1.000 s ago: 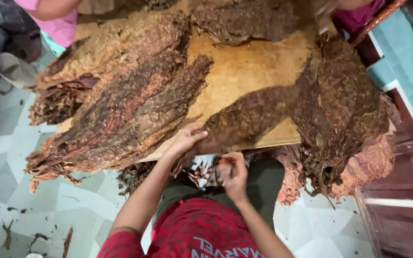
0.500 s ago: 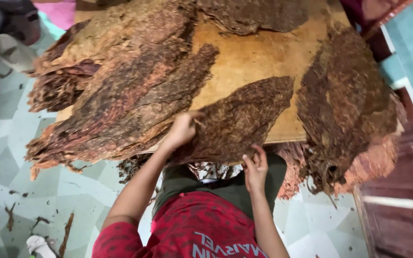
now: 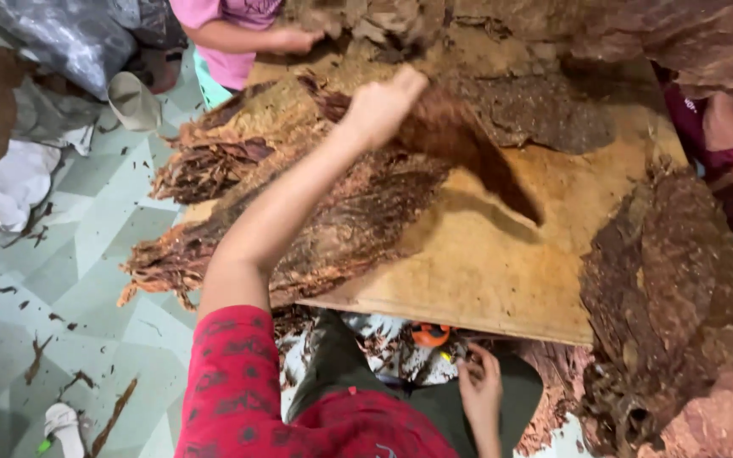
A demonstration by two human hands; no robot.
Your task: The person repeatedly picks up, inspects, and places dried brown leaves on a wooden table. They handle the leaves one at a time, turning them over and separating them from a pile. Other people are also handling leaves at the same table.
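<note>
My left hand (image 3: 383, 103) is raised over the wooden board (image 3: 502, 263) and is shut on a large brown dried leaf (image 3: 477, 153), which hangs down and to the right above the board. My right hand (image 3: 478, 386) is low by my lap, just under the board's near edge, fingers curled among leaf scraps next to a small orange object (image 3: 430, 333); I cannot tell whether it holds anything. A thick stack of dried leaves (image 3: 332, 220) lies on the board's left side under my left arm.
Another heap of dried leaves (image 3: 680, 314) drapes over the board's right edge. A person in a pink top (image 3: 231, 34) works at the far side, a hand (image 3: 294, 38) on leaves. Leaf scraps litter the tiled floor (image 3: 61, 288). A grey plastic sheet (image 3: 69, 42) lies at far left.
My left hand has lifted the leaf off the board's near edge and carried it up and away. My right hand has let go of the leaf and dropped to my lap.
</note>
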